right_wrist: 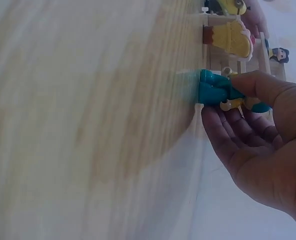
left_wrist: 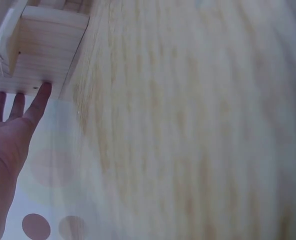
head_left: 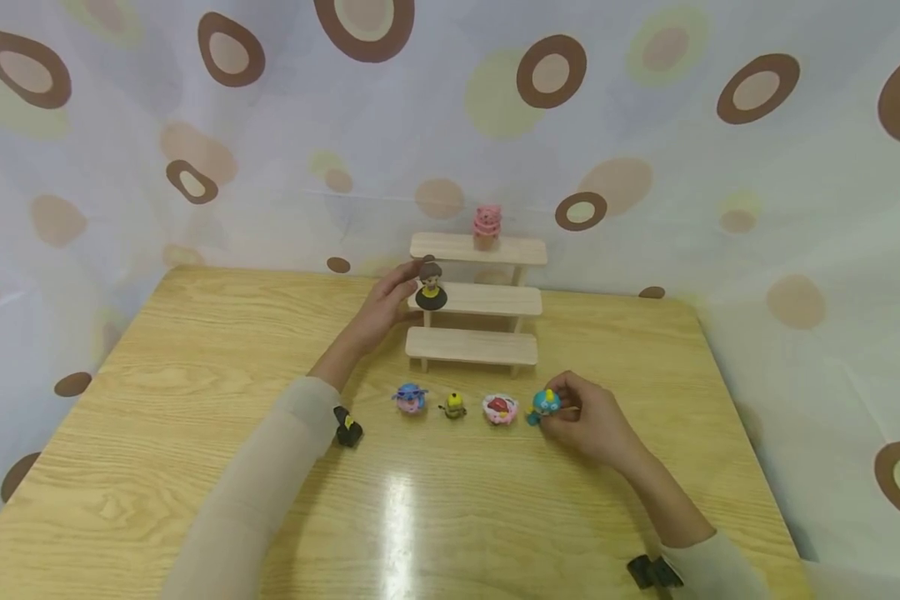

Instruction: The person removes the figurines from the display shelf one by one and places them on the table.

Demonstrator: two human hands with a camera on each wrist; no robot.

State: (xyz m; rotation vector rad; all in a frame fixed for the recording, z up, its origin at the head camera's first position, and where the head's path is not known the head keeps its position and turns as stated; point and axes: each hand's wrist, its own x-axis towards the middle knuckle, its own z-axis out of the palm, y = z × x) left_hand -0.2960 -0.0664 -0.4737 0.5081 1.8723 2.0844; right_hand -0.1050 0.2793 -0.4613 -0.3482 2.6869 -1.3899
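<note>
At the left end of a three-tier wooden shelf (head_left: pixel 472 343), my left hand (head_left: pixel 381 307) reaches up with extended fingers (left_wrist: pixel 39 102) touching the wood. A brown-haired doll figurine (head_left: pixel 431 275) in black and yellow stands on the middle tier, right beside that hand. My right hand (head_left: pixel 596 423) pinches a teal toy figurine (head_left: pixel 546 403) with a yellow crest between thumb and fingers. In the right wrist view, the teal figurine's feet (right_wrist: pixel 206 94) are at the tabletop, and part of its body is hidden by the thumb.
Left of the teal figurine, a row holds a pink-and-white figurine (head_left: pixel 500 409), a small yellow one (head_left: pixel 453 406) and a blue one with glasses (head_left: pixel 410 398). A pink animal figurine (head_left: pixel 487 222) stands on the top tier. Patterned cloth (head_left: pixel 285 125) hangs behind the table (head_left: pixel 232 350).
</note>
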